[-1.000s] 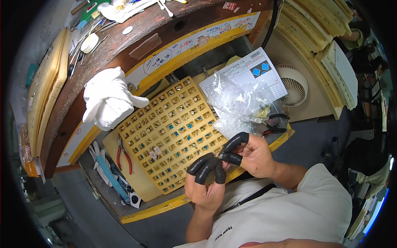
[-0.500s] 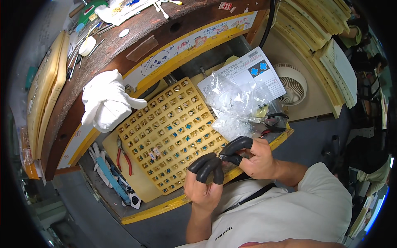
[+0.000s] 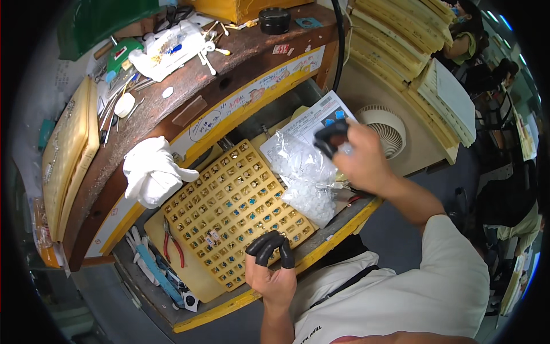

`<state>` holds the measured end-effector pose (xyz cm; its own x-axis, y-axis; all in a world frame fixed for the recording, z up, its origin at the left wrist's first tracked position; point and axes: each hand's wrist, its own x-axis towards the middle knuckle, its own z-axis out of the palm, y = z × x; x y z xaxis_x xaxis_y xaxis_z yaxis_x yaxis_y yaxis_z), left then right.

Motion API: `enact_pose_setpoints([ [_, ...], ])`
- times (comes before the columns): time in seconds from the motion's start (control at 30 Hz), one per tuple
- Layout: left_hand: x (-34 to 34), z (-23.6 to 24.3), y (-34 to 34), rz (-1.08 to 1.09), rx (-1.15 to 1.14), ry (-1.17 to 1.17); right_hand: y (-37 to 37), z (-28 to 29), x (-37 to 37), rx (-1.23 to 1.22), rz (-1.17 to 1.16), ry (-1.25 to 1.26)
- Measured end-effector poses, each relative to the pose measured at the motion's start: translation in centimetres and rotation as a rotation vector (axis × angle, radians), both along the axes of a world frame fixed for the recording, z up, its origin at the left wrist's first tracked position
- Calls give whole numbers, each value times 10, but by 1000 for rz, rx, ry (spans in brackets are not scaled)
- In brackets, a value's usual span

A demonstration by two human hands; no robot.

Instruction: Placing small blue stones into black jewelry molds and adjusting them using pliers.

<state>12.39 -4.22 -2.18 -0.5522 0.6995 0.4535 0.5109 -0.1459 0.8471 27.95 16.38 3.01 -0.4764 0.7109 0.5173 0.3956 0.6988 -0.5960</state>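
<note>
Your left hand [image 3: 272,272] is the one nearer the yellow tray [image 3: 311,229]. Its fingertips, in black finger covers [image 3: 264,254], are above the tray's near right part, and the tray stretches away from them to the left and far side. The fingers are curled, with their tips close together; you cannot tell from this view whether a small piece is pinched between them.

Your right hand [image 3: 366,157] is well apart from the left, to the far right, over the paper sheet [image 3: 292,131] and beside the clear plastic bag [image 3: 295,157]. It is blurred, with thumb and fingers bent toward each other, and what it holds, if anything, cannot be told. From that hand the tray lies left and nearer to you, with the bag and the packet of white bits [image 3: 312,200] between.

The tray looks about square, so it shows no clear long axis; it sits turned, one corner toward the far side. Small blue pieces [image 3: 252,201] sit in some of its slots. The red-handled pliers [image 3: 173,246] lie just beyond its left edge, handles toward you.
</note>
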Motion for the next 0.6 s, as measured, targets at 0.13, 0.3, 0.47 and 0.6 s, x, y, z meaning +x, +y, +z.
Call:
enact_pose_setpoints([
  [0.13, 1, -3, -3, 31, 5, -28, 53, -12, -15, -92, -106, 156],
  [0.3, 0, -4, -3, 52, -2, -49, 39, -11, 0, -62, -33, 225],
  [0.47, -5, -6, 1, 20, -38, -112, -11, -10, 30, -637, -33, 327],
  [0.6, -20, 13, 19, -107, -94, -8, -19, -12, 37, -516, 55, 72],
])
